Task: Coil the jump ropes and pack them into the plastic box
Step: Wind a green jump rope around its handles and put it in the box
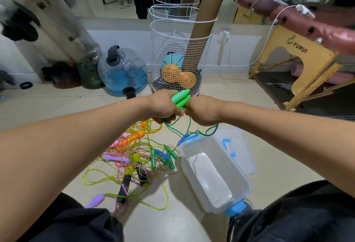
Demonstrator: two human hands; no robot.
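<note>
My left hand (163,107) grips two bright green jump rope handles (180,98) held together, tips pointing up and away. My right hand (201,110) is curled right beside them and pinches the thin green cord (189,126), which hangs in loops down toward the box. The clear plastic box (244,182) with blue latches sits open on the floor below my right arm, with nothing visible inside. A tangled pile of jump ropes (134,163) in yellow, orange, purple, pink, green and blue lies on the floor to the left of the box.
The box's clear lid (242,149) with a blue handle lies just behind the box. A white wire basket (180,57) with balls and cardboard tubes stands ahead. A blue water jug (123,72) sits left, a wooden massage table (299,63) right. My knees frame the bottom.
</note>
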